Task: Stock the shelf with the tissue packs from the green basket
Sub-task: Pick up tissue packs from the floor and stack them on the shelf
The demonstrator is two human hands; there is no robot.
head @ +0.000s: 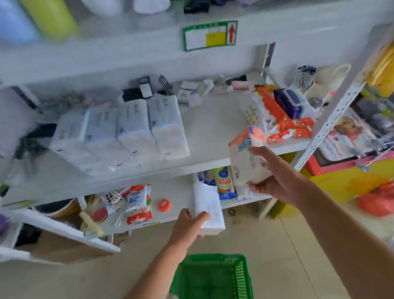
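My right hand [275,178] grips a white tissue pack with an orange top [246,157], held up in front of the middle shelf's [212,117] right end. My left hand [189,223] holds a plain white tissue pack [207,210] lower down, in front of the lower shelf's edge. The green basket [217,284] stands on the floor below my arms, and a pale pack shows at its near left corner. A row of several white tissue packs [122,132] lies on the middle shelf. Orange and white packs [277,115] are piled at that shelf's right end.
The lower shelf holds a puzzle cube [113,197], small red-and-white packets [138,206], an orange disc [164,204] and blue packs [219,181]. Green and blue rolls [38,5] lie on the top shelf. A perforated upright [328,126] bounds the shelf on the right. A yellow and red counter [352,179] stands beyond.
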